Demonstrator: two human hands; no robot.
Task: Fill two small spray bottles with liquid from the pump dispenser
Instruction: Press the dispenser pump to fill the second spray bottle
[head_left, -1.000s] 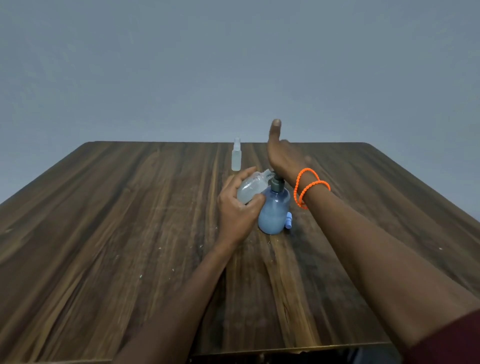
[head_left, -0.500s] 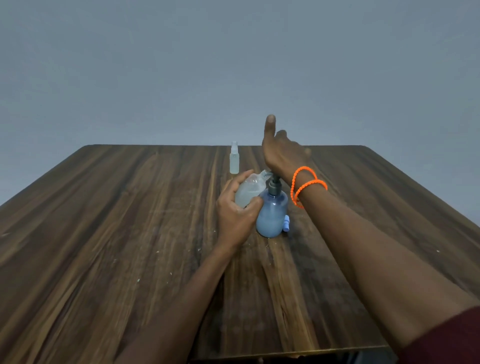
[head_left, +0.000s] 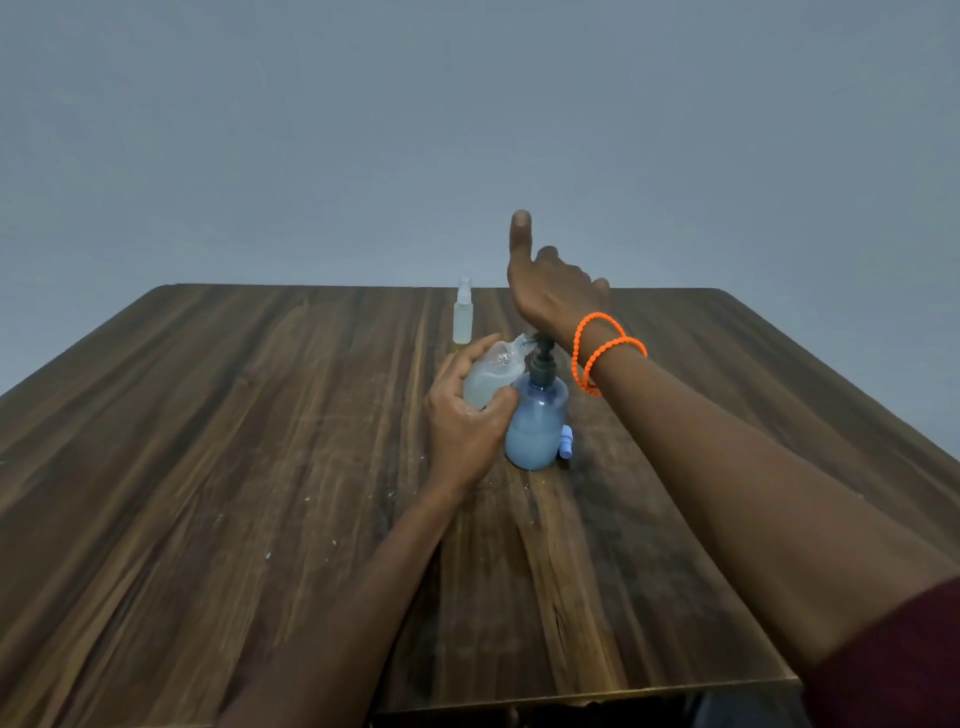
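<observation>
Left hand: the left hand (head_left: 464, 423) wraps its fingers and thumb round a small clear spray bottle (head_left: 485, 382), uncapped and tilted, its threaded neck leaning against the spout of the pump dispenser (head_left: 537, 418); cloudy liquid shows inside the bottle
Right hand: the right hand (head_left: 550, 296) sits with the heel of its palm on the dark pump head; one finger points straight up, the others are loosely extended and hold nothing; orange bead bracelets (head_left: 602, 353) circle the wrist
Pump dispenser: a blue translucent bottle standing upright near the middle of the wooden table (head_left: 208, 467), toward the far half; pale liquid fills its lower part
Second spray bottle (head_left: 463, 319): capped and upright, beyond the left hand, near the table's far edge; apart from both hands
Blue cap (head_left: 566, 441): a small spray top lying on the table just right of the dispenser's base
Setting: grey wall behind the table; a dark red sleeve (head_left: 893, 670) at the near right corner
</observation>
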